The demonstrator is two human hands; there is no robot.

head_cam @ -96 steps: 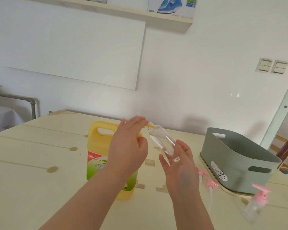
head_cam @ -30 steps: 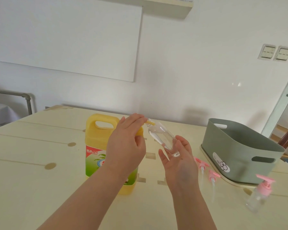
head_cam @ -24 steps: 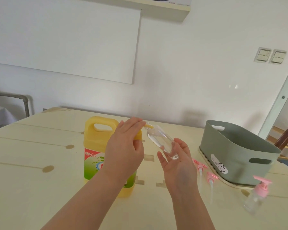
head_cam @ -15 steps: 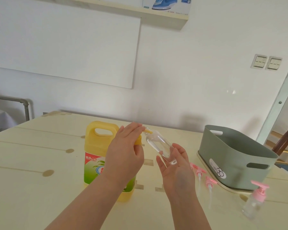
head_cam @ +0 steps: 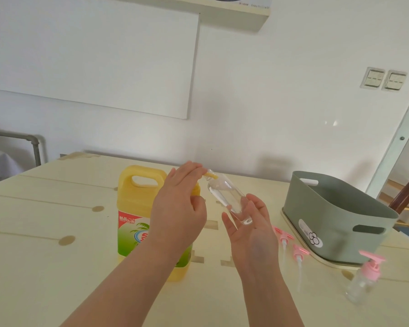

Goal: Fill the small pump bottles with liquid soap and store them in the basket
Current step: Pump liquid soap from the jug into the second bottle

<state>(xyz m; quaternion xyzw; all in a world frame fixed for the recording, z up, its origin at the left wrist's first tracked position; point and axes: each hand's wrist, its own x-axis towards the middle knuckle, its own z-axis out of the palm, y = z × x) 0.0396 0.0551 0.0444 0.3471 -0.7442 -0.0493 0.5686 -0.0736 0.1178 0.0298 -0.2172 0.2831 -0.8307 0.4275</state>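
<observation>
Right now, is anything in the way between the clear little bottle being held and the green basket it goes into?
Nothing visible blocks it. The small clear plastic bottle in the right hand has open air to the grey-green plastic basket. Two loose pink pump tops lie beside the basket, below that path.

White wall board (head_cam: 92, 55), grey pipe (head_cam: 36, 152)
</observation>
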